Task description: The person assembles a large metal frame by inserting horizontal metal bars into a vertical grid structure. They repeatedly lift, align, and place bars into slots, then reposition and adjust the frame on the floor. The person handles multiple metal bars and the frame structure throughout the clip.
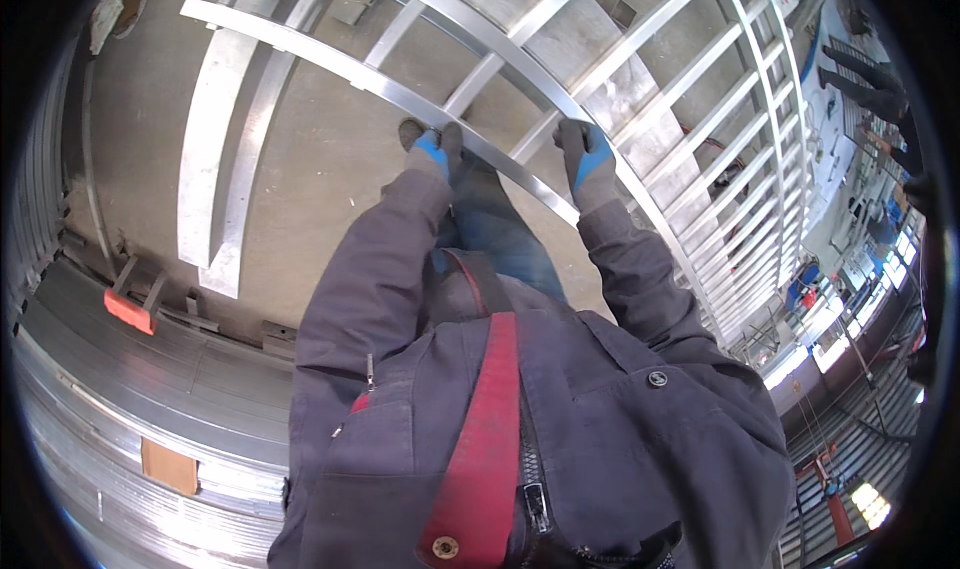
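A silvery ladder-like metal frame runs in front of me, with long rails joined by short crossbars. My left hand, in a grey and blue work glove, is closed at the frame's near rail; its fingertips are partly hidden. Farther right, my right hand, in a matching glove, is closed against the inner long rail, knuckles up. Between the two hands, a short crossbar links these rails. My legs show below the near rail.
Long metal channels lie at the left under the rail's end. Stacked metal profiles fill the lower left, near an orange-red block. Many more crossbars extend right. Another person stands at the far right.
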The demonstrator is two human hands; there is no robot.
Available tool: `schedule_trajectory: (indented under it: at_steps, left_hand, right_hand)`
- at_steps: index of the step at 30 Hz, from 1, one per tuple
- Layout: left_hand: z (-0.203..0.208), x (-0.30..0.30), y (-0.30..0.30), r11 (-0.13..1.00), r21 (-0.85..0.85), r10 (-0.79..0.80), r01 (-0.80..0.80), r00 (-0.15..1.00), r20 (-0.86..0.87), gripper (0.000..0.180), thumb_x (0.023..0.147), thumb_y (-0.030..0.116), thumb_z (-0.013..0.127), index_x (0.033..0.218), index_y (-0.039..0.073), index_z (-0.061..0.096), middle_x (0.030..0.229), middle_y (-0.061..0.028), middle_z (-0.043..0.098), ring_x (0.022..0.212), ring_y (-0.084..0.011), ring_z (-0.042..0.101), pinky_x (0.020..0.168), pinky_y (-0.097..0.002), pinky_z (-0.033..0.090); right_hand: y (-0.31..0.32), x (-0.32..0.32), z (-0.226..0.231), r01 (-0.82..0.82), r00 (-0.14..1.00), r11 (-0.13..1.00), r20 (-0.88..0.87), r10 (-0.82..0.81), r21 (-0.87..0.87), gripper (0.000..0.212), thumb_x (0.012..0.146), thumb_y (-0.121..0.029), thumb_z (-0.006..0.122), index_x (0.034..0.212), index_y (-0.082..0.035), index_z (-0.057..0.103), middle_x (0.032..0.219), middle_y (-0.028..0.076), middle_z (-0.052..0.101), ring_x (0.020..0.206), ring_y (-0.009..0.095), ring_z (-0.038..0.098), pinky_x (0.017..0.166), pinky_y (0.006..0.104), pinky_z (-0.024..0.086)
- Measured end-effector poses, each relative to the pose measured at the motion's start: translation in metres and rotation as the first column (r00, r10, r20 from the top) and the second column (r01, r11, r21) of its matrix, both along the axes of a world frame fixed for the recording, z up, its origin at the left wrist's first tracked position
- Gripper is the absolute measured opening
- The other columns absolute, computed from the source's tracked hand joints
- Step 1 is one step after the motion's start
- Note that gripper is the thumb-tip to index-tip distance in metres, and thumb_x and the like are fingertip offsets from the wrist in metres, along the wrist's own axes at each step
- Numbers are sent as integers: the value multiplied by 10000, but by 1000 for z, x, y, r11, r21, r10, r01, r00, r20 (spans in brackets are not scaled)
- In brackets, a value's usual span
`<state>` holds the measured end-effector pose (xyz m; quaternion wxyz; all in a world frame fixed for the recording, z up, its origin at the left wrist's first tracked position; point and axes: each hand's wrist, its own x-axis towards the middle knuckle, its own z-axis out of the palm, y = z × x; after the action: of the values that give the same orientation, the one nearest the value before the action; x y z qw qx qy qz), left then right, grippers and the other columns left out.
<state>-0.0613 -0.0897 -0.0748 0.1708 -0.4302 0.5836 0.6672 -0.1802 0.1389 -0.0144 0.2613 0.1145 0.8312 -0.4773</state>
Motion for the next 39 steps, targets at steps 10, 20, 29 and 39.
schedule_trajectory:
  at_steps: [10,20,29,39]
  left_hand:
    - [6,19,64,890,456,-53,12,995,78,513,942,354,749,1282,-21,665,1043,-79,705,851,-167,654,728,-294,554]
    - [-9,24,87,957,287,-62,28,992,109,383,987,251,691,1222,-48,643,1035,-129,723,923,-234,720,780,-335,604]
    - [-7,14,91,953,277,90,-124,987,133,360,988,224,699,1197,-64,656,988,-131,735,837,-196,685,765,-323,568]
    - [4,8,79,954,289,7,-75,973,231,451,941,291,759,1215,-50,648,1090,-141,730,957,-274,732,842,-379,624]
  right_hand:
    - [-3,18,-19,-287,865,956,411,287,-63,656,1015,-569,547,1177,55,673,1050,173,726,940,247,672,848,403,528]
    - [0,30,-41,-280,884,958,372,282,-62,684,955,-592,594,1144,57,699,992,210,732,917,278,688,835,402,532]
    - [2,21,-26,-461,777,887,469,419,-28,702,955,-627,583,1204,19,699,1114,249,728,1040,327,696,900,423,527]
    - [48,29,5,-439,895,897,117,431,55,441,1038,-439,570,1223,-61,701,1110,201,740,1054,356,711,910,418,537]
